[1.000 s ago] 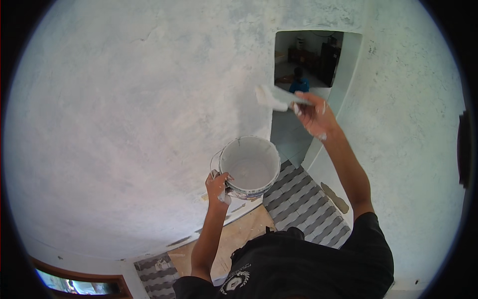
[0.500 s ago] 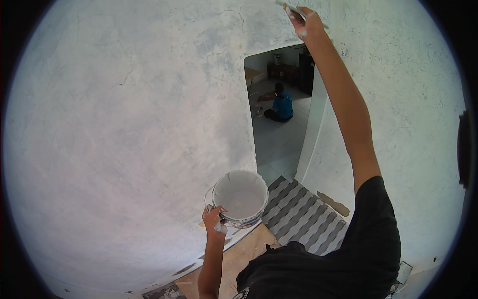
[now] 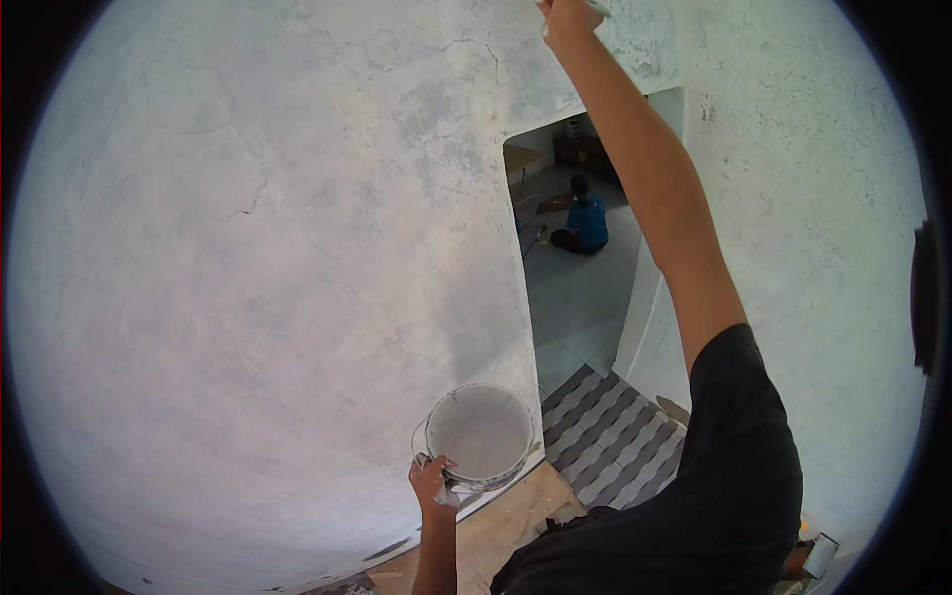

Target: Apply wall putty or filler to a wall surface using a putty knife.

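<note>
Head cam: my left hand (image 3: 433, 486) grips the bucket (image 3: 478, 438) by its rim, held low and near so it's handy; right hand (image 3: 567, 14) is stretched far up the wall (image 3: 258, 248), fingers closed on a tool that's mostly cut off.

- Bucket (image 3: 480, 436): low, in front of the wall (image 3: 248, 248), left hand (image 3: 432, 484) at its rim.
- Right hand (image 3: 567, 14): top edge, above the doorway (image 3: 585, 248), possibly touching the wall.
- Seated person (image 3: 585, 220): beyond the doorway.
- Patterned floor (image 3: 610, 436): right of the bucket.
</note>
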A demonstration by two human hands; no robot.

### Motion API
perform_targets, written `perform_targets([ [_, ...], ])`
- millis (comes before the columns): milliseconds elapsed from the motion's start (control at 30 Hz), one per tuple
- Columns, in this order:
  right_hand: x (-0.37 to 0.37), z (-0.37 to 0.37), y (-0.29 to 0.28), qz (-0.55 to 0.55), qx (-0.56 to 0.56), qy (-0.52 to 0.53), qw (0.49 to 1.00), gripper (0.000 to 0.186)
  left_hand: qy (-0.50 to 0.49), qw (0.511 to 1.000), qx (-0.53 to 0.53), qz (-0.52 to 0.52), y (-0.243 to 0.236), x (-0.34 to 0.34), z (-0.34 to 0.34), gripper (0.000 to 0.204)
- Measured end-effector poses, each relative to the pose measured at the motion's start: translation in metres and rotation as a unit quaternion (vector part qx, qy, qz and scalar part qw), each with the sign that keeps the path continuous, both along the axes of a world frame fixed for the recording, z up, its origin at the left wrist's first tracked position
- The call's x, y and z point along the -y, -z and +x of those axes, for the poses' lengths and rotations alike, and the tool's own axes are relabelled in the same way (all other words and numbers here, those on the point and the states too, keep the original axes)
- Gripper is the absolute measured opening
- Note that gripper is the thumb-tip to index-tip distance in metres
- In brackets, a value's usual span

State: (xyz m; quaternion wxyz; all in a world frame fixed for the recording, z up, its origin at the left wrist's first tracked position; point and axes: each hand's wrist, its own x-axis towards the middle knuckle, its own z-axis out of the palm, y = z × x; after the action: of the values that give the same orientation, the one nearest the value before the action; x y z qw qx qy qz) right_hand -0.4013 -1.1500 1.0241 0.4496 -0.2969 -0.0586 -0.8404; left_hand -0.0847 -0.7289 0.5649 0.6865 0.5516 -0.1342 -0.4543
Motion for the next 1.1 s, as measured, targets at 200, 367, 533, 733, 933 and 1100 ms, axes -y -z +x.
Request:
perform_targets([
  [200, -0.021, 0.019, 0.036, 0.052, 0.072, 0.105, 0.991, 0.027, -0.006, 0.999, 0.048, -0.008, 0.014, 0.002, 0.007, 0.022],
  [367, -0.011, 0.016, 0.064, 0.083, 0.095, 0.099, 0.987, 0.034, -0.020, 1.000, 0.017, -0.010, 0.004, 0.005, 0.004, 0.024],
  [533, -0.011, 0.021, 0.081, 0.035, 0.030, 0.062, 0.997, 0.039, -0.012, 1.000, 0.018, -0.007, 0.010, 0.007, 0.007, 0.025],
  [733, -0.015, 0.004, 0.098, 0.064, -0.097, 0.073, 0.991, 0.033, 0.014, 0.999, 0.039, -0.028, 0.017, 0.006, 0.006, 0.019],
  [933, -0.007, -0.052, 0.051, 0.010, -0.208, 0.128, 0.970, 0.027, 0.024, 0.999, 0.027, -0.018, 0.015, 0.010, 0.003, 0.019],
  [1100, -0.054, -0.043, -0.001, -0.071, -0.300, 0.149, 0.939, 0.025, -0.001, 0.999, 0.049, -0.003, 0.018, 0.012, 0.005, 0.019],
])
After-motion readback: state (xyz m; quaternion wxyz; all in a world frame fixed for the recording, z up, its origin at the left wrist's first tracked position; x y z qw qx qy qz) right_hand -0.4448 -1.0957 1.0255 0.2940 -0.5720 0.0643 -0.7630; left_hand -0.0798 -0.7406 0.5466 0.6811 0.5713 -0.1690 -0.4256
